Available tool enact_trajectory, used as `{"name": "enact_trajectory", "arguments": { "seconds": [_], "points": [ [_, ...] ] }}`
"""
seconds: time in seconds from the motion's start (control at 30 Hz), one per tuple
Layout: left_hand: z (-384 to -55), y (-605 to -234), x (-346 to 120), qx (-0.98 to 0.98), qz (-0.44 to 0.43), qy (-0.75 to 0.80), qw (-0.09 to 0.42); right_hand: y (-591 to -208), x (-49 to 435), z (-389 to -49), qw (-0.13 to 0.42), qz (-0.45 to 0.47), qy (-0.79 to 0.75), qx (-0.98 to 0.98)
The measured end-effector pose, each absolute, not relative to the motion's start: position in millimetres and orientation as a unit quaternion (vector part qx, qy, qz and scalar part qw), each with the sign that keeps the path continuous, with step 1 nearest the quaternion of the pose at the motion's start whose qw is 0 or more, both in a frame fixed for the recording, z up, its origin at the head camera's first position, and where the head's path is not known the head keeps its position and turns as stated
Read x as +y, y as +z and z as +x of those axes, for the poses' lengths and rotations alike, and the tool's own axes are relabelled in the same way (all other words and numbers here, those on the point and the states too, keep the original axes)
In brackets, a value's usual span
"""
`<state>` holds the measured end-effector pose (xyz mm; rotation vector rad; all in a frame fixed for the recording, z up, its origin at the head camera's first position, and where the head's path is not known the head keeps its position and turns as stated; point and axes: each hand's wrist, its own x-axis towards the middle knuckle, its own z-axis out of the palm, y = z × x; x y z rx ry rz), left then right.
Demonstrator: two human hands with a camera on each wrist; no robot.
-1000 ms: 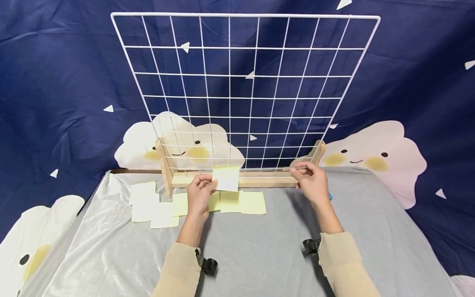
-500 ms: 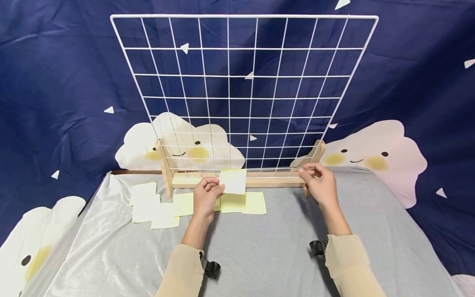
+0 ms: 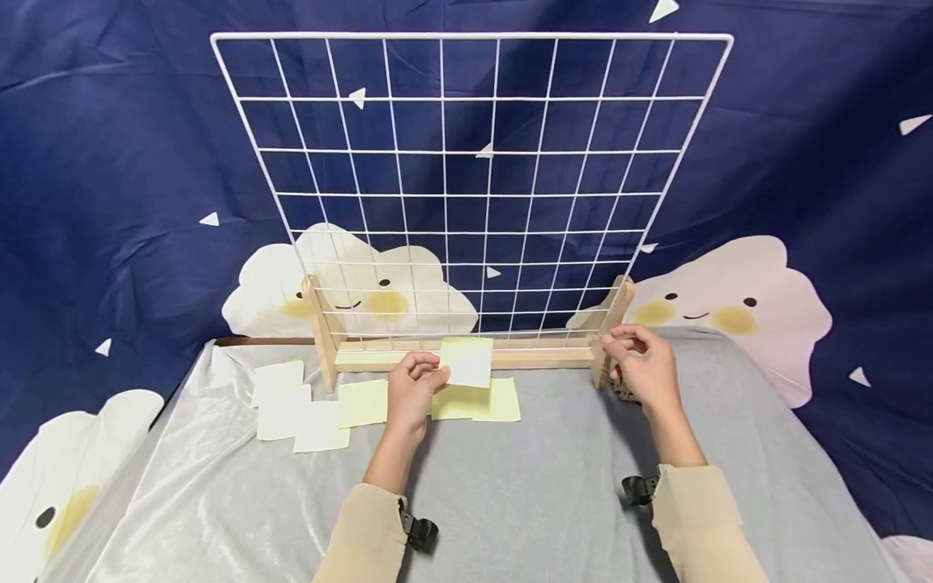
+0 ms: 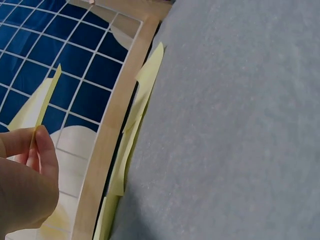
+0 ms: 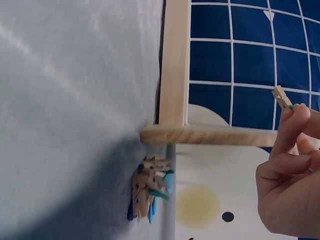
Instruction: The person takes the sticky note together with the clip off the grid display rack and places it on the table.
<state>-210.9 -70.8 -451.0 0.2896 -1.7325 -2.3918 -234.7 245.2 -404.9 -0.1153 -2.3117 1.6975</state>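
Note:
In the head view my left hand [image 3: 411, 394] pinches a pale yellow sticky note [image 3: 466, 364] by its left edge, in front of the wooden base. The left wrist view shows this sticky note [image 4: 47, 97] with a bend in it, gripped between thumb and fingertips. My right hand [image 3: 647, 366] is beside the right wooden foot of the rack. Between its thumb and finger it holds a small wooden clothespin [image 5: 281, 96], seen clearly in the right wrist view. A pile of clothespins [image 5: 147, 186] lies on the cloth below that hand, mostly covered by it in the head view.
A white wire grid [image 3: 472, 36] stands upright in a wooden base [image 3: 543, 358]. Yellow sticky notes [image 3: 504, 402] lie in a row before it. Paler sticky notes [image 3: 283, 414] overlap at the left. Grey cloth [image 3: 525, 494] covers the table, with a blue curtain [image 3: 802, 146] behind.
Both hands have moved to the right, the left with the sticky note and the right with the clothespin. More of the clothespin pile shows near the right hand.

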Motion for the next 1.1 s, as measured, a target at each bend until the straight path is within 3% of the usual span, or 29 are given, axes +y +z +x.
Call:
{"name": "enact_trajectory", "arguments": {
  "seconds": [1.1],
  "points": [
    [-210.0,-454.4,-48.0,-0.588,0.085,-0.799,0.094,-407.9,292.7,-222.5,0.110,-0.049,0.487,-0.865]
  ]
}}
